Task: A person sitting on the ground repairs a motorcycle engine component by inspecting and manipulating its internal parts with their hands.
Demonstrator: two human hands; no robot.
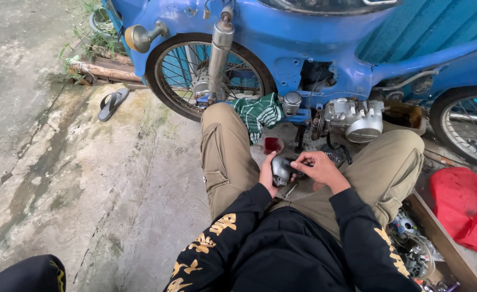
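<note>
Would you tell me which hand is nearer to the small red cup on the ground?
Left. The left hand is just below the red cup, cradling a metal part; the right hand sits farther off to its right.

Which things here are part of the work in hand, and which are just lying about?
In hand: small grey metal engine part, held by left hand, worked on by right hand; blue motorbike with bare engine; red cup; wrench.

Lying about: sandal, green checked cloth, red bag, wooden box of spares.

metal engine part (280, 170) | silver-grey, rounded, small | held between the knees, above the ground
</note>
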